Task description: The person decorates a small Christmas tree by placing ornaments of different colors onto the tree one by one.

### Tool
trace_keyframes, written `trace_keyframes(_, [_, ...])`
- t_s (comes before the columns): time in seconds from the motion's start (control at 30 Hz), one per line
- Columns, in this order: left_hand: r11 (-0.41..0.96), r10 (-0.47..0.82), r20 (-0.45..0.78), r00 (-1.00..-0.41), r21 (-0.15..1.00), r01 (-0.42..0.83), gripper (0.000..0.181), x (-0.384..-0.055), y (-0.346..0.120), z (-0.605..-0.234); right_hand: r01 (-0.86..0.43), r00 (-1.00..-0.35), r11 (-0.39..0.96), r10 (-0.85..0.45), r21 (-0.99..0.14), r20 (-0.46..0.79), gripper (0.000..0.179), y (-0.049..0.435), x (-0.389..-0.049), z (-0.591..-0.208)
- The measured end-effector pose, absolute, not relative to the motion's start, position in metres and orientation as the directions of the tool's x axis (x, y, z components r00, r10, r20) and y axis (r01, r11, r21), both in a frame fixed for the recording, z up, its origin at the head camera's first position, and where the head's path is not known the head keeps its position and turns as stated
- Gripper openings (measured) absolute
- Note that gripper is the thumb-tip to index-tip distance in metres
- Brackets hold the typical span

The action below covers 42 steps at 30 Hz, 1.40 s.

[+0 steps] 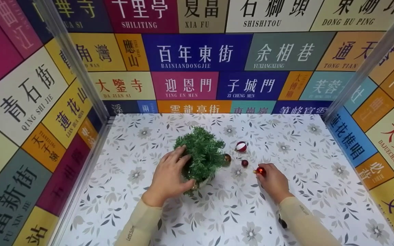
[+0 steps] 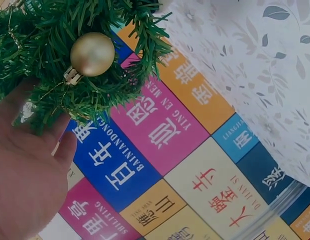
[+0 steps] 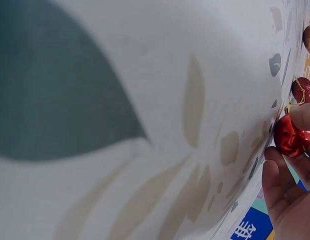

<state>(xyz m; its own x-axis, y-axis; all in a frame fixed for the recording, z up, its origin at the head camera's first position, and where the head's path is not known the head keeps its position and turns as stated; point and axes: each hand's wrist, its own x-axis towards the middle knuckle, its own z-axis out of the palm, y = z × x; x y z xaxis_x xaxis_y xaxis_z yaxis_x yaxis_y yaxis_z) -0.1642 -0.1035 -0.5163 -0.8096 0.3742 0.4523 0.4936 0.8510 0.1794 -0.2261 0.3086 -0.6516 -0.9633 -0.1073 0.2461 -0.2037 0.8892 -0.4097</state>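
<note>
A small artificial Christmas tree (image 1: pixel 202 150) with dense green branches stands near the middle of the table, its pale pot (image 1: pixel 209 181) mostly hidden under the foliage. My left hand (image 1: pixel 169 174) holds its left side, fingers among the branches and thumb low at the front. A matte gold bauble (image 2: pixel 92 54) hangs from a branch in the left wrist view. To the right, my right hand (image 1: pixel 274 181) pinches a shiny red bauble (image 3: pixel 290 136) by its body, close over the tabletop, its gold cap pointing toward the tree in the head view.
Between tree and right hand lie a bronze bauble (image 1: pixel 227 159), a small dark red bauble (image 1: pixel 244 163) and a red-and-white bauble (image 1: pixel 241 146). The table (image 1: pixel 121 191) has a floral cover. Walls of coloured street-name panels (image 1: pixel 197 51) enclose its back and sides.
</note>
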Motion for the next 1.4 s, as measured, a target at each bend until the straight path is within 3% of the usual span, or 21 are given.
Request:
trace_keyframes(0.47, [0.834,0.401,0.448,-0.799,0.181,0.52,0.071,-0.164,-0.108,-0.515,-0.139,-0.984,0.902,-0.08,-0.41,0.158,0.045,0.306,-0.227,-0.648])
trace_keyframes(1.03, [0.823,0.391,0.453,-0.801,0.218,0.525,0.064,-0.161,-0.112,-0.515,-0.183,-0.971,0.895,-0.1,-0.406,0.217,0.044,0.307,-0.226,-0.648])
trace_keyframes(1.4, [0.817,0.4,0.452,-0.798,0.219,0.533,0.064,-0.161,-0.114,-0.515,-0.156,-0.98,0.896,-0.087,-0.417,0.18,0.045,0.306,-0.227,-0.648])
